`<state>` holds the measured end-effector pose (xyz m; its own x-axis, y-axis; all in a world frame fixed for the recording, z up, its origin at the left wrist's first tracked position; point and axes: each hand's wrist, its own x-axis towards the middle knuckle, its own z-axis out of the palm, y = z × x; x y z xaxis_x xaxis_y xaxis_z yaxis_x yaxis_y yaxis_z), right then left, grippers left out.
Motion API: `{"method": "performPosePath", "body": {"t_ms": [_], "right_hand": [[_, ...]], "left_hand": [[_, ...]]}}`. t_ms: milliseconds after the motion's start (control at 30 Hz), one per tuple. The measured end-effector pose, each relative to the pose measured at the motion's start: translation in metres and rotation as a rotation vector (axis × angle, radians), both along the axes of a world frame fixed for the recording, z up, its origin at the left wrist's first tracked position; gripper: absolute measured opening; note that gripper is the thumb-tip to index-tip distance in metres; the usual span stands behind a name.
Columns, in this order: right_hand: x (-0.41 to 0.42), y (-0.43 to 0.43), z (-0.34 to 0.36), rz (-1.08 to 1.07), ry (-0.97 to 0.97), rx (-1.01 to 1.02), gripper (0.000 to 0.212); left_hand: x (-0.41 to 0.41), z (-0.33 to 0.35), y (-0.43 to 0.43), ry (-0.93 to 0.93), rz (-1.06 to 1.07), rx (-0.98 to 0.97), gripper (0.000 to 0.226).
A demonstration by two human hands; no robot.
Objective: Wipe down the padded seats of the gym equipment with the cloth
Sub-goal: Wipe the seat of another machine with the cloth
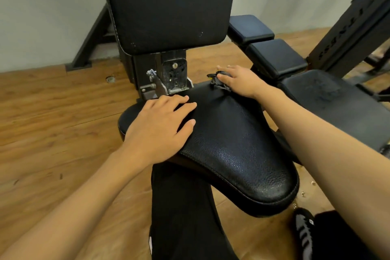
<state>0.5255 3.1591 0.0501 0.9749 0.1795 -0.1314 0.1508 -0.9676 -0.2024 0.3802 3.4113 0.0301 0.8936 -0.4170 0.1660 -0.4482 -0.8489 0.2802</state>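
A black padded seat of a gym machine fills the middle of the view, with its upright black back pad behind it. My left hand lies flat on the seat's left part, fingers straight. My right hand presses a small dark cloth onto the seat's far right corner, fingers spread over it. Most of the cloth is hidden under the hand.
A metal adjustment bracket sits between seat and back pad. A second bench with dark pads runs along the right. A black machine frame stands at far right. The floor is wood. My leg and shoe are below the seat.
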Motion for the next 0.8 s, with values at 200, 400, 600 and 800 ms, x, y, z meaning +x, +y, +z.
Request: {"method": "performPosePath", "body": {"t_ms": [200, 400, 600, 800], "right_hand": [[-0.089, 0.0, 0.01, 0.057, -0.06, 0.021, 0.05], [-0.118, -0.01, 0.01, 0.13, -0.106, 0.114, 0.055], [0.011, -0.018, -0.014, 0.005, -0.071, 0.126, 0.058], [-0.027, -0.036, -0.009, 0.183, -0.095, 0.215, 0.062]], "left_hand": [[-0.001, -0.002, 0.002, 0.001, -0.008, -0.012, 0.065], [0.0, 0.0, 0.001, 0.0, -0.005, -0.026, 0.059], [0.0, 0.002, 0.001, 0.047, 0.005, -0.022, 0.06], [0.0, 0.017, -0.002, 0.163, 0.04, -0.077, 0.063]]}}
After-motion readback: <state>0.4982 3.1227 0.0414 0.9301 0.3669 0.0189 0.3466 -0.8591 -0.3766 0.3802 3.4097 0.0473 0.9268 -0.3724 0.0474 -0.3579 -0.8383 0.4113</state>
